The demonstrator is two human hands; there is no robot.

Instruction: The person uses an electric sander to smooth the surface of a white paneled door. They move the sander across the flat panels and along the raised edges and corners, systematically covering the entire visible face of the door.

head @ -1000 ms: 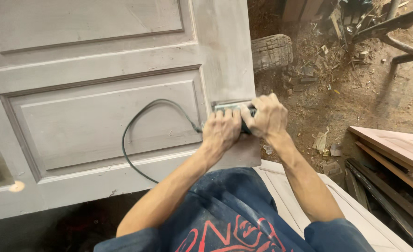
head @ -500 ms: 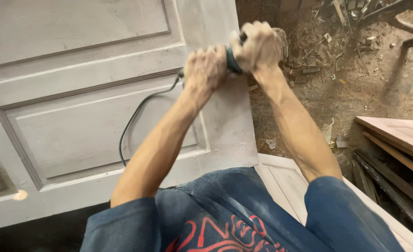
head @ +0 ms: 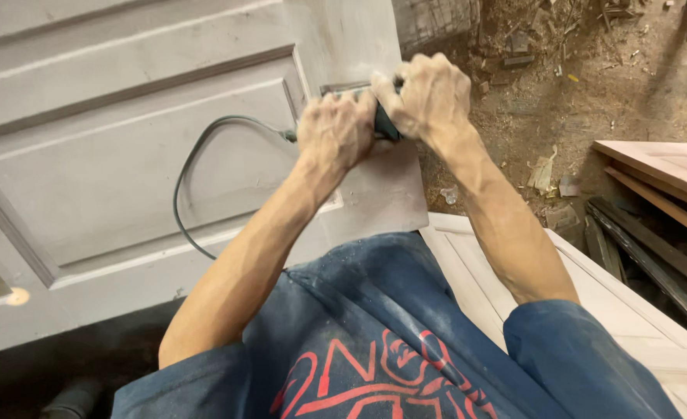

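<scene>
Nearest the camera, the person's blue shirt (head: pixel 374 341) with red lettering fills the bottom of the view, dusted with pale specks. Both bare forearms reach away from it to the far middle.

The left hand (head: pixel 335 132) is closed around the rear of a dark power sander (head: pixel 382 124), and the right hand (head: pixel 429 97) is clenched over its front, so that only a dark strip of the tool's body shows between the two fists. The sander sits on the right stile of a grey panelled door (head: pixel 103 178) lying flat, near the door's right edge and just above its near right corner. A dark cord (head: pixel 184 194) loops from the tool leftward over the recessed panel and curves back toward the near edge.

Compared with half a second ago, the hands and tool have come nearer along the stile; then they were stretched out at the far end of it, close to the top of the view. They are now back roughly where they were a second ago.

To the right, a white panelled board (head: pixel 615 295) lies near the body. Beyond it is a dirt floor (head: pixel 560 101) strewn with scraps, with brown planks (head: pixel 669 167) stacked at the right edge.
</scene>
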